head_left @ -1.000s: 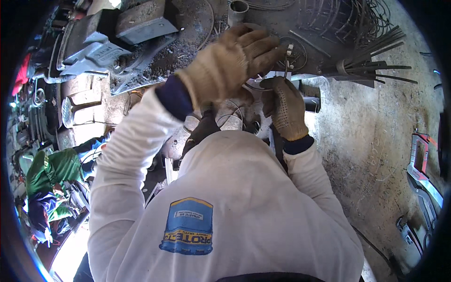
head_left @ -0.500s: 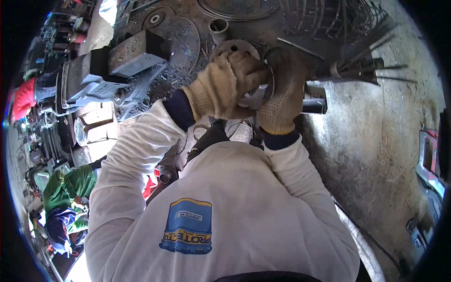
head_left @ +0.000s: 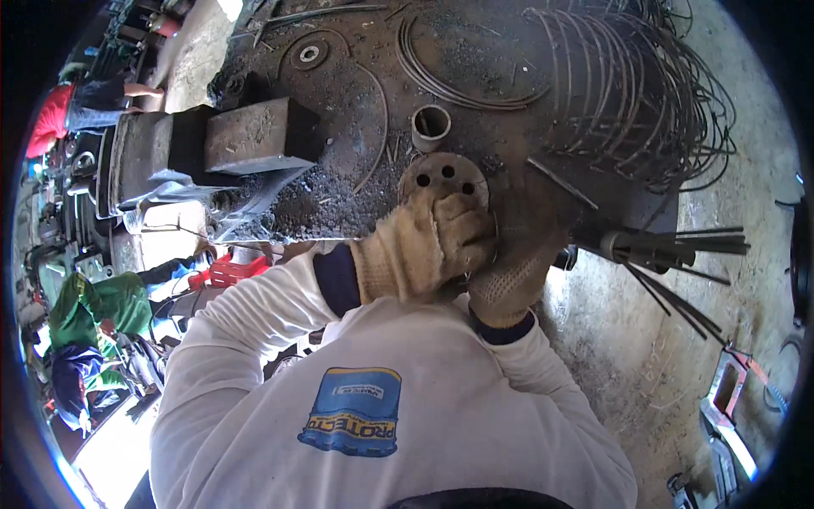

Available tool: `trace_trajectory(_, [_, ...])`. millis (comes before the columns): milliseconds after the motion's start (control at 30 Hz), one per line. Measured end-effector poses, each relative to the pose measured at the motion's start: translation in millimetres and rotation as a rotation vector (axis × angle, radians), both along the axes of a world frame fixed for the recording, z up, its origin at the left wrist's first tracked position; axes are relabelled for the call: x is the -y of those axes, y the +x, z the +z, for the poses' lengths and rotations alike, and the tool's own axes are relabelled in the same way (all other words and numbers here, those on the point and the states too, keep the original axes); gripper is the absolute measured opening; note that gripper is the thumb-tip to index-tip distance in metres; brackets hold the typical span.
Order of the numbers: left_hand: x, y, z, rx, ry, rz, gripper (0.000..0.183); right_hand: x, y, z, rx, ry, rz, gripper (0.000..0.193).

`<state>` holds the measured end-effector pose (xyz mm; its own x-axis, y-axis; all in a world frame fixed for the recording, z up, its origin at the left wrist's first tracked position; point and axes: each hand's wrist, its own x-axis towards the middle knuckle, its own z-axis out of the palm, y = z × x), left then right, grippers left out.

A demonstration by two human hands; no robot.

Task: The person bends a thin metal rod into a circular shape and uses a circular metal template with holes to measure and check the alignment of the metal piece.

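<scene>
A round rusty metal disc (head_left: pixel 445 172) with several holes lies at the near edge of the bench. My left hand (head_left: pixel 447 240), in a tan work glove, is curled into a fist against the near part of the disc. Whatever lies inside its fingers is hidden. Close beside it on the right is my right hand (head_left: pixel 519 276), gloved too, its fingers smeared by motion; I cannot see what it holds. An upright metal pipe piece (head_left: pixel 431 127) stands just beyond the disc.
A dirty workbench (head_left: pixel 339 204) carries a rectangular metal block (head_left: pixel 259 136) at left, wire coils (head_left: pixel 458 81) and a heap of bent rods (head_left: pixel 627 93). Straight rods (head_left: pixel 678 250) jut past the right edge. A hacksaw-like frame (head_left: pixel 725 386) is far right. A person in red (head_left: pixel 52 119) is far left.
The view has tilted, showing more of the bench. Both hands are now nearer my body, and more of the disc's holes show. The right hand has become more blurred.
</scene>
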<state>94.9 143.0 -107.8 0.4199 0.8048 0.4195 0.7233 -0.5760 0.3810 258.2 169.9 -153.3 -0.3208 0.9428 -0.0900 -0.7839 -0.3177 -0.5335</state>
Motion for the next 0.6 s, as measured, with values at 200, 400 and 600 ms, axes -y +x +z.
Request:
trace_trajectory(200, [4, 2, -1, 0.049, -0.081, 0.025, 0.033, -12, -11, 10, 0.252, 0.046, -0.007, 0.062])
trace_trajectory(400, [4, 5, -3, 0.072, -0.045, 0.05, 0.052, -29, -28, 24, 0.294, 0.053, -0.04, 0.081])
trace_trajectory(600, [0, 7, -6, 0.242, -0.083, 0.069, 0.057, -22, 2, 4, -0.119, -0.19, 0.036, 0.082])
